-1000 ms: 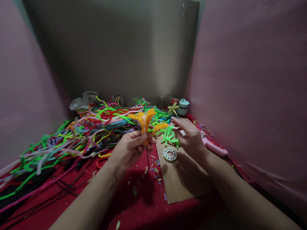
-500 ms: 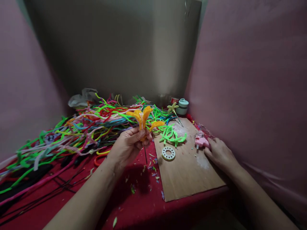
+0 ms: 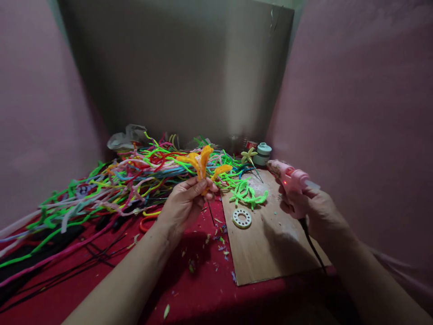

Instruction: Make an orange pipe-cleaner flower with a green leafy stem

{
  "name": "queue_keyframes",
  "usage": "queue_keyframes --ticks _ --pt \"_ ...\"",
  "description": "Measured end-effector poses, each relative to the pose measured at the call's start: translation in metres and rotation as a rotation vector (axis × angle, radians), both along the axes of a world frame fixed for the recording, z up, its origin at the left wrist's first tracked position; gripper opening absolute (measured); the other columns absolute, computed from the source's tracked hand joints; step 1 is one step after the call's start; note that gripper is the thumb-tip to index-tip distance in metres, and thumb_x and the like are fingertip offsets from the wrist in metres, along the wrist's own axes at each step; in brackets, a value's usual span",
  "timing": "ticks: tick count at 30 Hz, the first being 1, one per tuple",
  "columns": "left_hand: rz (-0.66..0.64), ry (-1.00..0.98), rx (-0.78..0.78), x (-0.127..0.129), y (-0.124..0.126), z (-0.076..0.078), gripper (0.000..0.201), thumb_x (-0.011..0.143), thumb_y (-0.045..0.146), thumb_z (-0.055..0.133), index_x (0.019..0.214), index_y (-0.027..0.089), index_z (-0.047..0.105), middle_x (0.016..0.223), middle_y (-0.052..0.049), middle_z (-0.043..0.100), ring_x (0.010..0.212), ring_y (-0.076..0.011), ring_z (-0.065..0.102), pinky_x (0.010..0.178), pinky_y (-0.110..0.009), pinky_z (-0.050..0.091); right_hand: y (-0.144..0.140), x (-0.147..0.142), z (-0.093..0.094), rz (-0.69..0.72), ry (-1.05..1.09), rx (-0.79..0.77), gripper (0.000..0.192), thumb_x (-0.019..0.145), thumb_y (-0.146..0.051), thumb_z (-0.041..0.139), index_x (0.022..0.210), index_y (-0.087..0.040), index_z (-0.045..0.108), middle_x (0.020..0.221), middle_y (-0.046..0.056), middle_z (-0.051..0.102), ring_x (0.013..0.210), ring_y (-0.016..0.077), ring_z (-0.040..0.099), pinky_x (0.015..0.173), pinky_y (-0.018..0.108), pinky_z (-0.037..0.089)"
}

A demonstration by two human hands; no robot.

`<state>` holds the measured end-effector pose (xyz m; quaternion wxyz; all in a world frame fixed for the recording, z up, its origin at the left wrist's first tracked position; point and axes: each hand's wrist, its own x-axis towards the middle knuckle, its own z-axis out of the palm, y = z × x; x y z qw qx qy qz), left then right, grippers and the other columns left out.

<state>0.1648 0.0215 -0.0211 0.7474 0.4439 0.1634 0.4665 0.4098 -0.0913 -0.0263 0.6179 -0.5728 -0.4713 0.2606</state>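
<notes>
Glue gun (image 3: 291, 179) gripped in right hand (image 3: 316, 210); left hand (image 3: 185, 202) pinches orange flower (image 3: 202, 163).
I expect burnt fingertips if the nozzle drips near them.

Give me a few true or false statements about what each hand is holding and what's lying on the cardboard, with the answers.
1. The left hand pinches an orange pipe-cleaner flower. True.
2. The right hand is empty. False: its grip is closed on a pink glue gun.
3. A white ring lies on the cardboard sheet. True.
4. The glue gun's nozzle touches the orange flower. False: they are clearly apart.
5. Green pipe-cleaner pieces lie on the cardboard near the ring. True.
6. The tablecloth is blue. False: it is red.
</notes>
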Motion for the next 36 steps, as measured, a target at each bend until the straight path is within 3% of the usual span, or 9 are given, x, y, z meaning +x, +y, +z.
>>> queue_keyframes --ticks 2,4,7,12,18,22,28,33,36 --pt "0.077 -0.035 0.022 -0.001 0.001 0.002 0.006 0.073 0.018 0.069 0.068 0.015 0.069 0.069 -0.004 0.063 0.056 -0.0081 0.051 0.054 -0.021 0.043 0.009 -0.027 0.018 0.178 0.184 0.073 0.031 0.063 -0.039 0.071 0.086 -0.019 0.063 0.072 0.002 0.055 0.05 0.0111 0.04 0.042 0.026 0.033" --pt "0.147 -0.063 0.048 -0.004 0.003 0.004 0.007 0.073 0.018 0.07 0.066 0.016 0.068 0.069 -0.003 0.063 0.057 -0.0081 0.05 0.055 -0.021 0.043 0.021 -0.051 0.03 0.339 0.306 0.102 0.029 0.069 -0.042 0.065 0.086 -0.019 0.064 0.071 0.002 0.055 0.052 0.0107 0.042 0.043 0.024 0.035" --pt "0.2 -0.099 0.085 -0.009 0.01 0.006 0.009 0.073 0.019 0.07 0.065 0.017 0.067 0.069 -0.002 0.061 0.057 -0.0079 0.049 0.057 -0.022 0.044 0.039 -0.08 0.034 0.488 0.325 0.157 0.029 0.077 -0.045 0.056 0.081 -0.017 0.063 0.064 0.002 0.055 0.051 0.0111 0.045 0.043 0.023 0.035" --pt "0.231 -0.148 0.092 -0.016 0.02 0.004 0.008 0.073 0.017 0.069 0.065 0.017 0.067 0.066 0.0 0.059 0.057 -0.0072 0.048 0.057 -0.021 0.042 0.053 -0.1 0.012 0.491 0.215 0.158 0.027 0.076 -0.044 0.058 0.079 -0.018 0.065 0.066 0.004 0.06 0.052 0.0127 0.048 0.047 0.026 0.039" --pt "0.248 -0.094 0.071 -0.012 0.018 0.002 0.011 0.074 0.014 0.067 0.064 0.016 0.067 0.065 -0.001 0.059 0.054 -0.007 0.048 0.055 -0.022 0.04 0.05 -0.095 -0.012 0.483 0.104 0.125 0.03 0.078 -0.05 0.055 0.08 -0.022 0.064 0.06 0.002 0.054 0.049 0.0137 0.044 0.046 0.027 0.038" --pt "0.244 -0.068 0.083 -0.01 0.017 0.001 0.007 0.072 0.016 0.07 0.066 0.015 0.067 0.065 -0.001 0.06 0.055 -0.0071 0.048 0.055 -0.021 0.039 0.049 -0.09 -0.011 0.442 0.036 0.102 0.033 0.08 -0.053 0.05 0.079 -0.022 0.063 0.055 0.0 0.049 0.047 0.0134 0.043 0.043 0.027 0.037" --pt "0.235 -0.058 0.078 -0.01 0.019 -0.002 0.007 0.074 0.016 0.068 0.068 0.013 0.067 0.066 -0.002 0.061 0.055 -0.0068 0.049 0.056 -0.021 0.04 0.051 -0.089 -0.008 0.424 0.175 0.088 0.034 0.073 -0.051 0.059 0.081 -0.019 0.064 0.066 0.003 0.06 0.05 0.0117 0.046 0.045 0.026 0.039" --pt "0.229 -0.067 0.088 -0.01 0.02 -0.004 0.008 0.073 0.016 0.069 0.069 0.01 0.066 0.065 -0.003 0.061 0.054 -0.0072 0.049 0.055 -0.021 0.039 0.05 -0.091 -0.008 0.415 0.152 0.042 0.035 0.074 -0.052 0.059 0.068 -0.018 0.062 0.053 0.0 0.049 0.046 0.0104 0.041 0.041 0.024 0.031" --pt "0.223 -0.07 0.096 -0.009 0.02 -0.004 0.009 0.073 0.016 0.069 0.069 0.01 0.065 0.065 -0.003 0.061 0.053 -0.007 0.049 0.054 -0.021 0.04 0.05 -0.092 -0.007 0.412 0.164 0.042 0.036 0.072 -0.054 0.059 0.071 -0.018 0.062 0.056 0.0 0.051 0.047 0.0106 0.041 0.041 0.024 0.03"
